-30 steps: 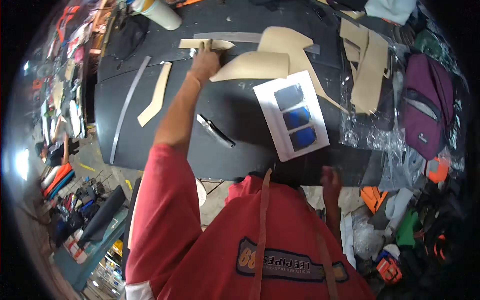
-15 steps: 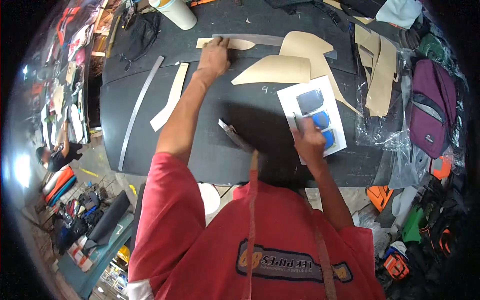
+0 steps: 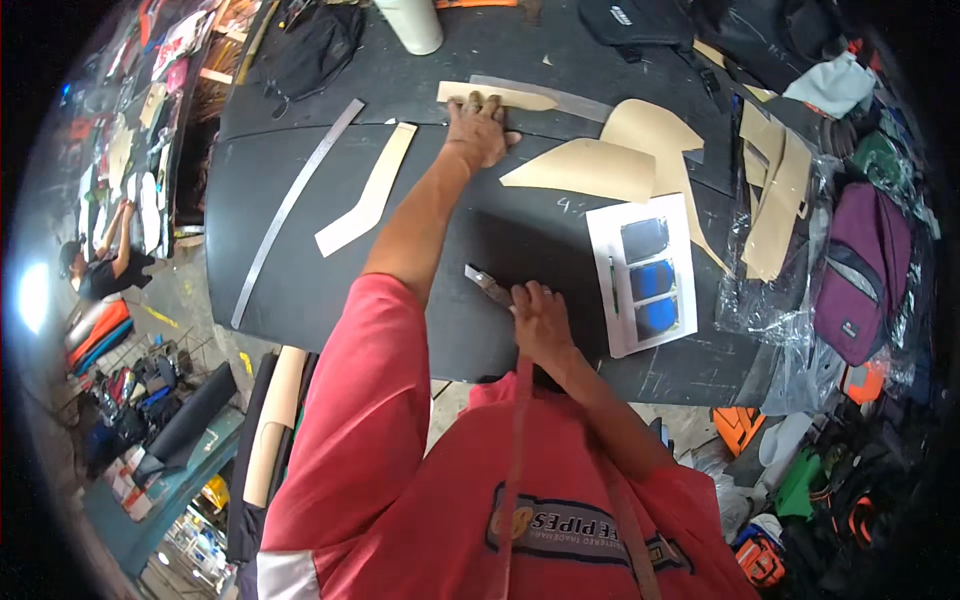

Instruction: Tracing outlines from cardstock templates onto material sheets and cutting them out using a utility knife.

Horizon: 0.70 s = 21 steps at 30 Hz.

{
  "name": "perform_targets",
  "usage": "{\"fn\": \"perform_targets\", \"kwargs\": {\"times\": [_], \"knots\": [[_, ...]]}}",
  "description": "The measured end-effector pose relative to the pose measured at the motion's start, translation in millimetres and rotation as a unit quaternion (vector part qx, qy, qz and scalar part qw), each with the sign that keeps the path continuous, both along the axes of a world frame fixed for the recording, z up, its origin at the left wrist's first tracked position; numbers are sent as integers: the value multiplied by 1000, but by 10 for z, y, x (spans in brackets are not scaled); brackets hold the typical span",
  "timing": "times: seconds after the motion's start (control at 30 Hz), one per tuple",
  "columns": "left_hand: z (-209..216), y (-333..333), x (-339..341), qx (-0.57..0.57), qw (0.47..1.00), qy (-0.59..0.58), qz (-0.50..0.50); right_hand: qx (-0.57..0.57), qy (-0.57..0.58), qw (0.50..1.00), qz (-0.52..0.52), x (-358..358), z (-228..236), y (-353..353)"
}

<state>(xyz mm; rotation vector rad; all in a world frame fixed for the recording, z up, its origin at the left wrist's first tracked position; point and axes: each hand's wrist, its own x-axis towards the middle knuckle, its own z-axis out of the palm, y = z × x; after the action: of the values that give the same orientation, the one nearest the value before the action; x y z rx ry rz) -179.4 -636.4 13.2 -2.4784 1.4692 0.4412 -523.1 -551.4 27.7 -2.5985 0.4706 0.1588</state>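
Note:
My left hand [image 3: 478,132] lies with its fingers spread on a narrow tan card pattern piece [image 3: 518,98], pressing it to the black table. A clear or grey ruler [image 3: 580,105] sticks out from behind that piece. Close to my body, my right hand [image 3: 541,324] has its fingers closed around the near end of a cutter knife [image 3: 487,284], whose light tip points away to the left. Right of this hand rests a white sheet [image 3: 655,346] with dark and blue pictures, and a thin pen [image 3: 614,287] lies along its left side.
A metal ruler [image 3: 297,200] and an angled card piece [image 3: 370,195] lie on the left. Larger card pieces [image 3: 590,170] overlap beyond the sheet. A white tumbler [image 3: 415,28] stands at the far edge; a purple bag [image 3: 862,275] is on the right. Far left, another person [image 3: 110,262] works.
My right hand has left the pen on the white sheet and moved left onto the cutter knife. My left hand stays on the narrow card piece. The whole view has shifted.

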Motion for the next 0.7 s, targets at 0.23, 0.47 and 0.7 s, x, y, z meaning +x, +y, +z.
{"fn": "perform_targets", "kwargs": {"times": [0.23,0.47,0.7], "knots": [[327,255,214,-372,925,52,54,-55,-33,998,14,94,-40,54],[263,2123,407,-365,822,211,383,-42,-22,993,-104,-350,-116,-259],[-327,2864,-166,-380,750,366,398,-55,-79,985,-140,-677,-116,-596]]}}
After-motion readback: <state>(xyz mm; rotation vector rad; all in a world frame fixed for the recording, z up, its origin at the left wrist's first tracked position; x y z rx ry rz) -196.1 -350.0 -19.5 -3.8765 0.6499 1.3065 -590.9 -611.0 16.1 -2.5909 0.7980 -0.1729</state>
